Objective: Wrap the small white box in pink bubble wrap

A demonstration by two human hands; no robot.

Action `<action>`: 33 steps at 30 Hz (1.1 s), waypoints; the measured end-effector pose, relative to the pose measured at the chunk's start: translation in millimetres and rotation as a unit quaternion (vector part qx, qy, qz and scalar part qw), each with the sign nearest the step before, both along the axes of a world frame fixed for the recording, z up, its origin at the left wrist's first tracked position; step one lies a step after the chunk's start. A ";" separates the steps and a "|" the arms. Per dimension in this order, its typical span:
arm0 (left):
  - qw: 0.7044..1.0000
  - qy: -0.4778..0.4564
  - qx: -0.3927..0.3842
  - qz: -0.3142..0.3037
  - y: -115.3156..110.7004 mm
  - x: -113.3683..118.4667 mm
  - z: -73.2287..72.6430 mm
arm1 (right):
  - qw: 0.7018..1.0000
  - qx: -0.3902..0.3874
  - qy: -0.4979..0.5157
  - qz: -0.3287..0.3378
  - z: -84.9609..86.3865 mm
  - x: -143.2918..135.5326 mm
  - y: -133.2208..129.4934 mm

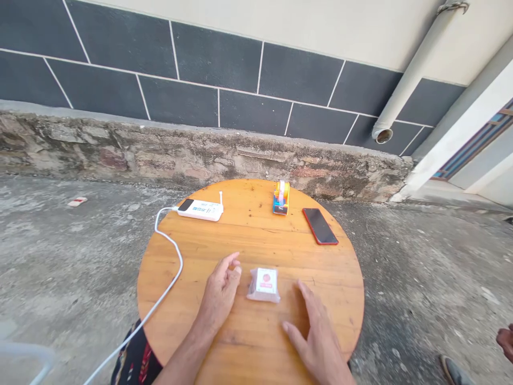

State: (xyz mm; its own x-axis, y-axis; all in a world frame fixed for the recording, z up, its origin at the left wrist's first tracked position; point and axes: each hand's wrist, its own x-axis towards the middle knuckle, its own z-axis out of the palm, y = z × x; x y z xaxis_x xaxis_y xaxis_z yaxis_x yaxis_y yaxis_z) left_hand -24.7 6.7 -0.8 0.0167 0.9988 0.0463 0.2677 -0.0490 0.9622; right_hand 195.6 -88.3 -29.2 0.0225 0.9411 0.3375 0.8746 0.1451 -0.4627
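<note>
A small white box with a red print, wrapped in clear plastic (264, 284), lies on the round wooden table (248, 342) between my hands. Just left of it is my left hand (223, 286), its fingers loosely curled with the thumb near the index finger; nothing shows in it, and it does not touch the box. To the right and nearer to me, my right hand (315, 331) hovers or rests with thumb and fingers spread and holds nothing.
On the table's far side are a white device (202, 209) with a white cable (176, 251), a yellow and blue tape dispenser (281, 198) and a red-edged phone (320, 226). A stone-based wall stands behind. Another person's hand (505, 339) shows at the right edge.
</note>
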 end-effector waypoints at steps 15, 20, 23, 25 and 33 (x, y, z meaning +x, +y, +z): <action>0.999 0.032 0.016 -0.013 1.8 0.9 -0.9 | 0.993 0.064 -0.099 0.008 -15.3 -4.8 -31.4; 0.997 -0.018 -0.060 -0.055 -2.5 5.8 7.3 | 0.995 0.070 -0.066 0.026 -8.2 -19.2 -17.8; 0.992 -0.048 -0.087 -0.073 -4.5 7.6 10.5 | 0.993 0.073 -0.073 0.057 -4.5 -28.5 -9.6; 0.990 -0.066 -0.090 -0.088 -5.4 8.4 10.0 | 0.992 0.075 -0.080 0.065 -3.3 -31.6 -6.9; 0.981 -0.100 -0.089 -0.139 -3.7 9.9 2.0 | 0.995 0.049 -0.056 0.073 -0.3 -31.4 -6.7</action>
State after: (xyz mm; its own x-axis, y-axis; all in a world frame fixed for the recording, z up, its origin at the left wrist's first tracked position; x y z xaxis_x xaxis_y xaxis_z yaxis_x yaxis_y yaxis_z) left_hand -14.8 3.0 1.2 0.2972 0.9498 -0.0974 0.0718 0.0795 0.9942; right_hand 164.2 -95.0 -29.5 -0.1550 0.8943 0.4197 0.8861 0.3138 -0.3413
